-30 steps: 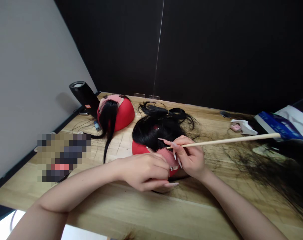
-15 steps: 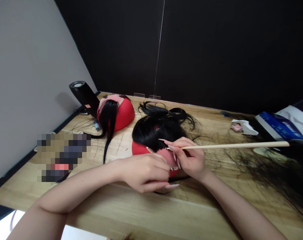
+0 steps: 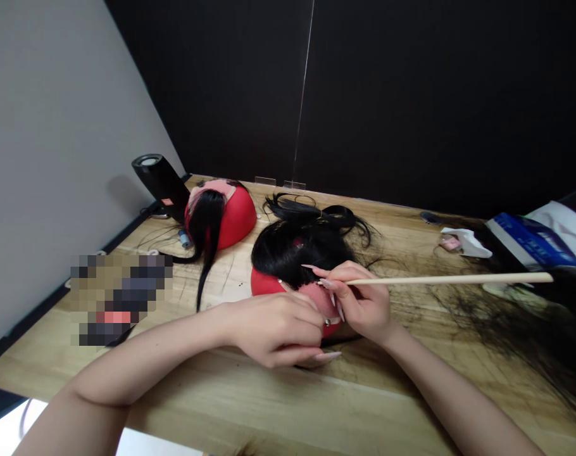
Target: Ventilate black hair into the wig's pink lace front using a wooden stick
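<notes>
A red dome form (image 3: 263, 282) with a pink cap and black hair (image 3: 297, 246) on it sits mid-table. My right hand (image 3: 361, 301) pinches a long thin wooden stick (image 3: 449, 278) whose tip rests at the hair's edge on the pink cap, while its far end points right. My left hand (image 3: 273, 326) is curled against the front of the dome, fingers closed on its near edge; what it grips there is hidden.
A second red dome (image 3: 233, 215) with a black hair strand stands behind on the left, next to a black cylinder (image 3: 159, 180). Loose black hair (image 3: 506, 316) spreads over the wooden table (image 3: 250, 399) at right. A blue-and-white packet (image 3: 535, 237) and crumpled tissue (image 3: 463, 242) lie far right.
The stick's far end has dropped slightly and swung toward me. Both hands stay at the dome.
</notes>
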### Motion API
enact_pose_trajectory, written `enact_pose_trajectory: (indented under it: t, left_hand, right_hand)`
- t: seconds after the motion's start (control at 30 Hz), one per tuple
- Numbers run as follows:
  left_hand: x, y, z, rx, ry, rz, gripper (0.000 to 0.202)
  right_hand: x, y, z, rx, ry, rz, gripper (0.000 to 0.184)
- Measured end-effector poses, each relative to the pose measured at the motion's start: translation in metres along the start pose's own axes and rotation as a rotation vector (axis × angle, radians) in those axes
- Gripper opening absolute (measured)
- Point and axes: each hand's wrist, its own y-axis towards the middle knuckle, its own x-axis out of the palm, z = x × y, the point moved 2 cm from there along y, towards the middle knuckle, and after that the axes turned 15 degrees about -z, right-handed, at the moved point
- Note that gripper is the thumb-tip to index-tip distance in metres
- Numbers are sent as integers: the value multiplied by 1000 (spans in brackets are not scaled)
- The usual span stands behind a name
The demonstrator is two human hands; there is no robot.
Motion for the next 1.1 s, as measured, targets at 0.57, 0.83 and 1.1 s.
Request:
enact_pose_trajectory:
  t: [0.57, 0.83, 1.1]
  left_hand:
    - [-1, 0, 0, 9, 6, 11, 31]
    - [0, 0, 0, 8, 6, 4, 31]
    - [0, 0, 0, 13, -8, 31, 28]
  right_hand:
    - [-1, 3, -2, -12, 5, 5, 16]
    - [0, 5, -3, 44, 25, 28, 17]
    - [0, 4, -3, 83, 22, 20, 19]
